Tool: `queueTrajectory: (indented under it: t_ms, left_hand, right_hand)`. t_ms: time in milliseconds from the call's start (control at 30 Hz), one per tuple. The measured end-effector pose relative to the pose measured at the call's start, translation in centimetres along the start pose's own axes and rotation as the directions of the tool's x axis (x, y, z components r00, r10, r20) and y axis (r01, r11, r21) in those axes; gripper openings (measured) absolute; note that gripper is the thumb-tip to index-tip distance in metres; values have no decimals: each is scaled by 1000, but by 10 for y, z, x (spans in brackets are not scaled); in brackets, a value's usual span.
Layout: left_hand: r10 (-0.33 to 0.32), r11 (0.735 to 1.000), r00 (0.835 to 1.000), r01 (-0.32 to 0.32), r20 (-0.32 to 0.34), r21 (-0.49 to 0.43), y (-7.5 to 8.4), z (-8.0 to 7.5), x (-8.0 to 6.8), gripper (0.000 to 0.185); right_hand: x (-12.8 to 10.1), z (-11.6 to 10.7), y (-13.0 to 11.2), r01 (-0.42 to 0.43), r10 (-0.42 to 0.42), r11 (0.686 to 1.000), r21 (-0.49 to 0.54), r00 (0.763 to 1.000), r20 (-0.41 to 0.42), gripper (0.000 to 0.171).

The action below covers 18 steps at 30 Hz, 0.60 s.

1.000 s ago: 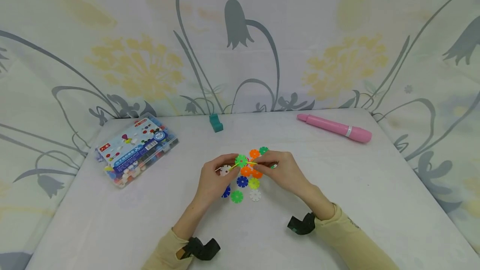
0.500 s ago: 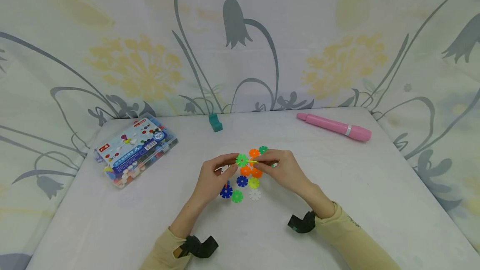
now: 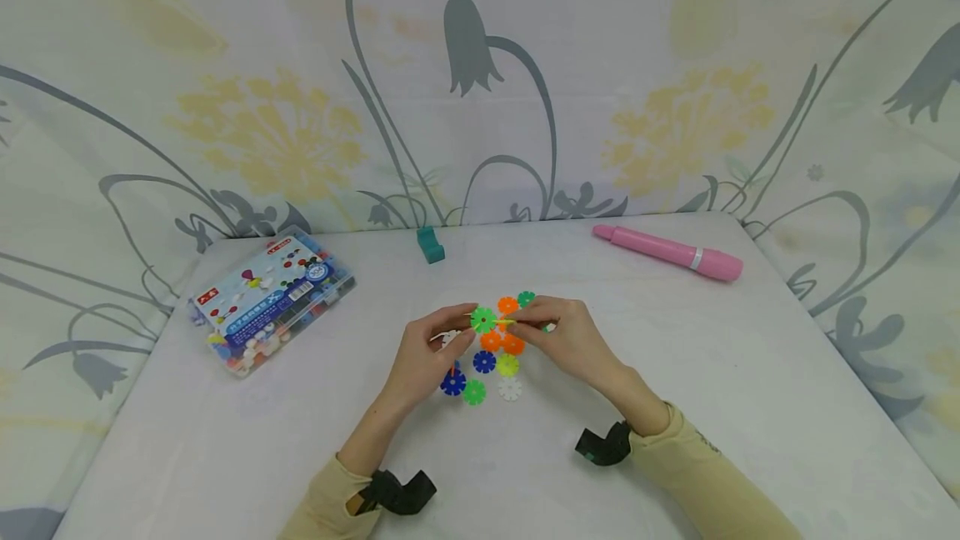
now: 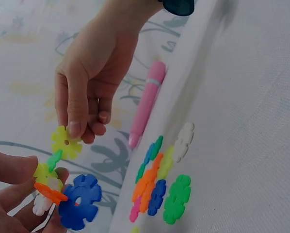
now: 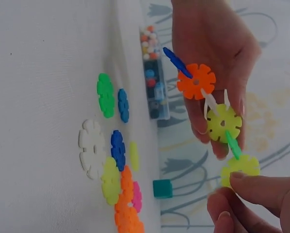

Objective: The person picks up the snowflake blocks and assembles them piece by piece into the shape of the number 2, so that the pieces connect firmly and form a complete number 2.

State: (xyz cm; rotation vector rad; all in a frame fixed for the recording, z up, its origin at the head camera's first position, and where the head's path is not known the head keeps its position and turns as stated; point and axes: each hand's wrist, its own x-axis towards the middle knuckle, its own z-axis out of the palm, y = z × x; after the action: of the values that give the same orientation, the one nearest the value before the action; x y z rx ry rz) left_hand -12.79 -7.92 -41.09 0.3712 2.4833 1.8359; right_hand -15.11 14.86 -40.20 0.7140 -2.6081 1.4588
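My left hand pinches a chain of slotted plastic snowflake discs. In the right wrist view the chain shows a blue disc, an orange disc, a white disc, a yellow disc and a green disc. My right hand pinches another yellow disc between thumb and index finger. That disc meets the green one at the chain's end; whether their slots are fully locked I cannot tell. In the head view the left fingers hide the chain's middle.
Several loose discs, including a green disc and a white disc, lie on the white table below the hands. At the back are a clear box of small pieces, a teal block and a pink marker-shaped object.
The chain in my left hand has turned slightly: its yellow disc has gone out of sight behind the fingers and its blue disc shows more. Both hands stay nearly in place.
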Motion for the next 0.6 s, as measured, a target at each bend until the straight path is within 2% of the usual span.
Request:
queueTrajectory:
  t_ms: [133,267,367,600]
  left_hand:
    - [-7,1000,1000,6,-24,-28,1,1,0,37]
    - [-29,998,999,26,-43,-59,2,3,0,38]
    - [-37,997,998,34,-42,-64,2,3,0,38]
    - [-34,996,999,31,-37,-82,0,4,1,39]
  right_hand:
    - [1,0,-1,-3,4,1000,9,999,-34,13]
    - [0,0,-2,-20,20,1000,22,1000,-4,13]
    - [0,2,-1,-7,6,1000,19,1000,6,13]
    - [-1,5,0,61,-61,998,-9,997,-40,10]
